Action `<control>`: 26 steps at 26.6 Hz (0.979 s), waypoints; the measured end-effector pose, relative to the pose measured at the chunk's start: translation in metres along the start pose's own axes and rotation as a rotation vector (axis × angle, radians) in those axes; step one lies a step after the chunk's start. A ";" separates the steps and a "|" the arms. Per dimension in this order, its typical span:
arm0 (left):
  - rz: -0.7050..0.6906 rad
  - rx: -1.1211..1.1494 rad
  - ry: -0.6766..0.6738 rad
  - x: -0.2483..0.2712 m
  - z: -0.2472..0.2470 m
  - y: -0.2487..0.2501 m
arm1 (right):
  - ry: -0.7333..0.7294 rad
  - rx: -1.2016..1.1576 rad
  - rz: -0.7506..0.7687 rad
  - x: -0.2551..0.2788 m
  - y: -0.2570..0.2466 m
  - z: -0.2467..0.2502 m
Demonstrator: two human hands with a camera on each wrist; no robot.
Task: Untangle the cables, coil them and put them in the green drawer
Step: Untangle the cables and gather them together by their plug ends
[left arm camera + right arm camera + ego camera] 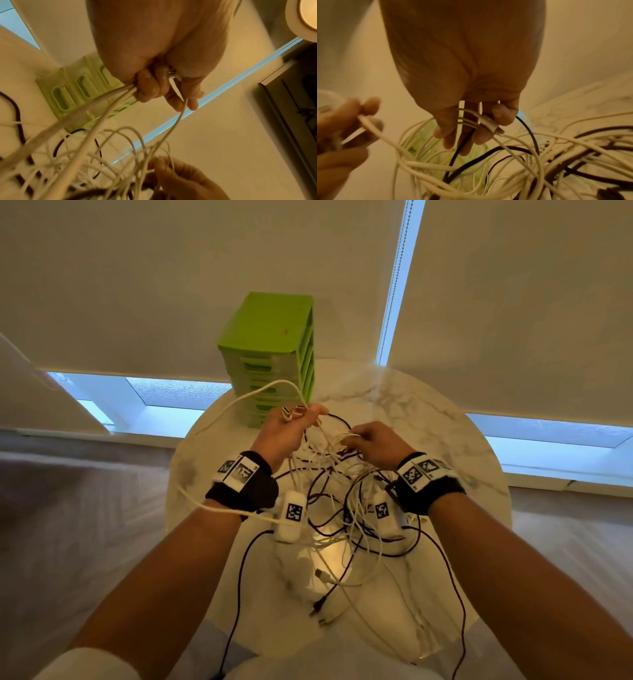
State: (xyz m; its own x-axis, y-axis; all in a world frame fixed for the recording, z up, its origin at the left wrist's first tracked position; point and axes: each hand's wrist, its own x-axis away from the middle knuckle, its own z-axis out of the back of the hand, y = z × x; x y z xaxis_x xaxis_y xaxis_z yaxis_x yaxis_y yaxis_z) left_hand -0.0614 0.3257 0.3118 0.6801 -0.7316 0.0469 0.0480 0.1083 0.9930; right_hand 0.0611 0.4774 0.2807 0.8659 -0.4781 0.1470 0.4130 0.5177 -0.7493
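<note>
The cables (pixel 337 494) are a messy knot of thin white and dark cords on the round marble table (pixel 445 440). The left hand (pixel 291 429) squeezes white cords, lifted up. The right hand (pixel 375 441) pinches white loops. The green drawer (pixel 270 337) stands just behind the hands.

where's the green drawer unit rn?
In the head view, the green drawer unit stands at the far edge of the round marble table, just behind the left hand, which grips white cables.
</note>
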 end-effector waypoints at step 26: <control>-0.005 0.167 -0.055 -0.012 -0.015 0.017 | 0.162 0.040 0.215 0.012 -0.052 0.032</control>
State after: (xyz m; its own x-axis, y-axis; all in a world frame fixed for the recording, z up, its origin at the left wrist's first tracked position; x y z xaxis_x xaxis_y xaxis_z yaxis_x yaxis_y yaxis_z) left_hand -0.0572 0.3464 0.3266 0.6387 -0.7683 0.0431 -0.0742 -0.0057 0.9972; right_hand 0.0589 0.4676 0.3418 0.8798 -0.4598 -0.1202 0.2384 0.6458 -0.7253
